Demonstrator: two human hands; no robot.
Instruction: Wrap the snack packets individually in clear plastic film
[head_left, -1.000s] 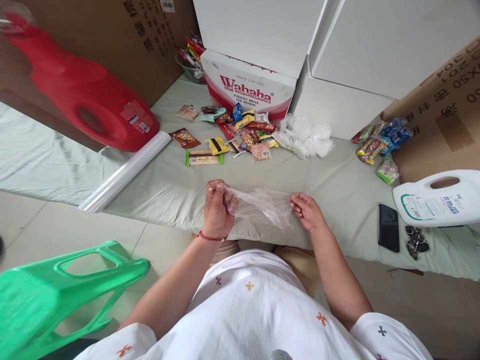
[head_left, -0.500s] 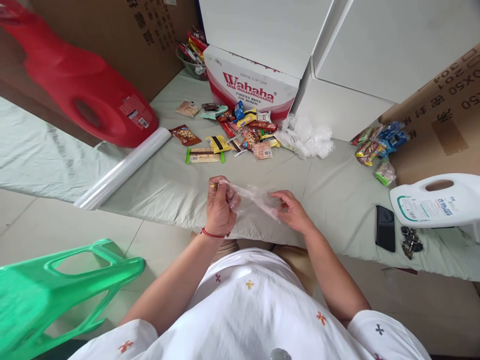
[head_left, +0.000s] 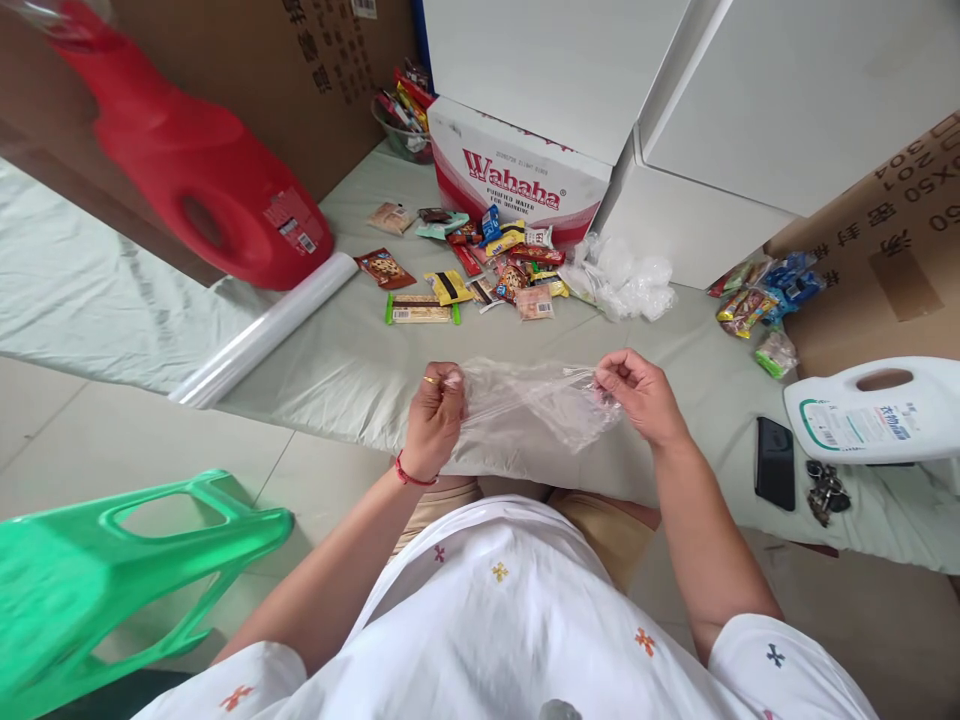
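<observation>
A clear plastic bag (head_left: 536,400) is stretched between my two hands, just above the near edge of the covered surface. My left hand (head_left: 437,420) is closed on the bag's left end, a ring and a red bracelet showing on that side. My right hand (head_left: 637,393) pinches the opposite end between thumb and fingers. Beyond the bag lies a heap of small wrapped snacks (head_left: 510,285), with a green-ended packet (head_left: 422,309) at its near left. Crumpled clear plastic bags (head_left: 622,280) rest to the right of the heap.
At left stand a red jug (head_left: 225,190), a roll of plastic film (head_left: 262,330) and, lower down, a green stool (head_left: 112,560). Behind the snacks is a Wahaha carton (head_left: 517,170). On the right are more wrapped snacks (head_left: 765,295), a white jug (head_left: 877,410), a phone (head_left: 775,463) and keys (head_left: 827,490).
My right hand has moved right and slightly up and now grips the bag's end. The bag, bunched and slack before, is spread wider between both hands. The view has shifted slightly.
</observation>
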